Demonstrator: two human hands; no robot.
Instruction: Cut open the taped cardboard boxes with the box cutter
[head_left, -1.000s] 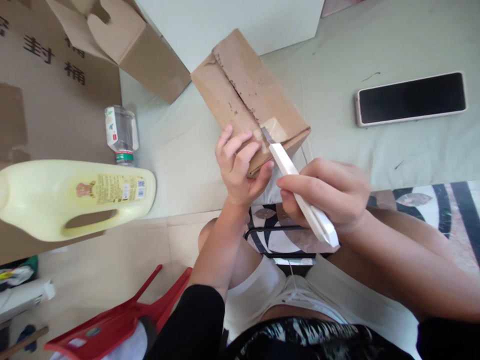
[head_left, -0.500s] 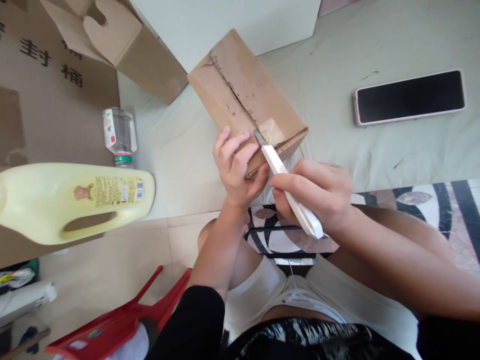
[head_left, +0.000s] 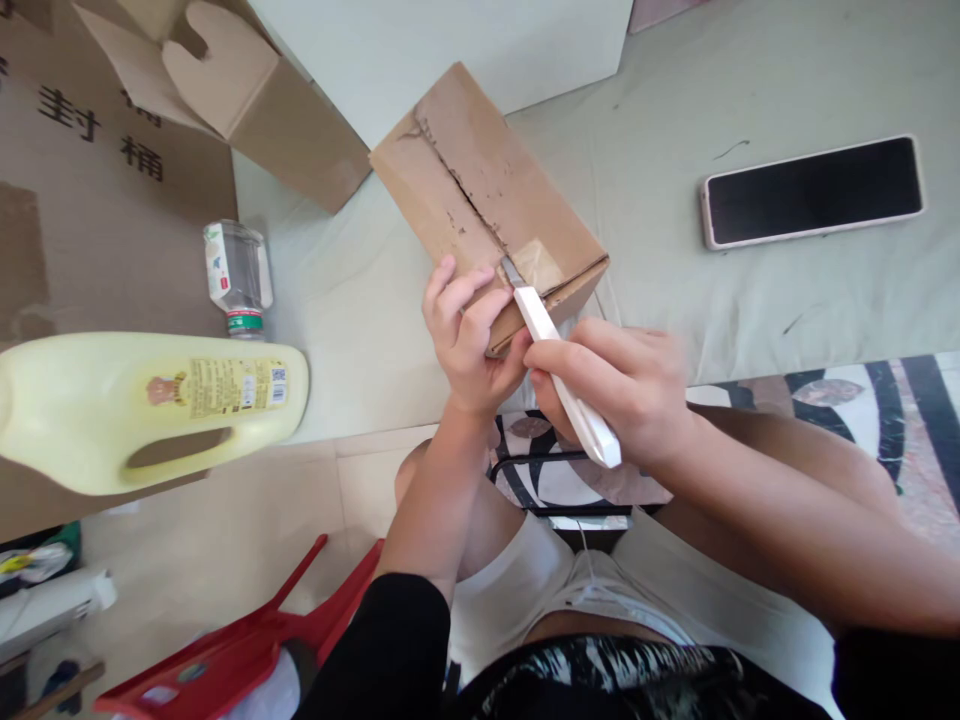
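Observation:
A brown cardboard box [head_left: 510, 170] lies tilted in front of me, with a ragged seam along its top and a patch of clear tape near the close end. My left hand [head_left: 472, 335] grips the box's near left corner, fingers on top and thumb at the end face. Closed around a white utility knife [head_left: 566, 385] is my right hand [head_left: 626, 390]. The knife's blade touches the seam beside the tape, close to my left fingertips. How deep the blade tip goes is hidden.
A phone [head_left: 814, 192] lies at right on the pale cloth. To the left are a clear bottle [head_left: 238, 270], a yellow jug [head_left: 97, 400], an open carton [head_left: 300, 130] and a large printed carton [head_left: 97, 230]. A red plastic chair [head_left: 247, 640] stands lower left.
My right hand and the knife have shifted slightly left, the blade staying at the seam near the tape. The box appears a little further left in view; my left hand keeps its hold.

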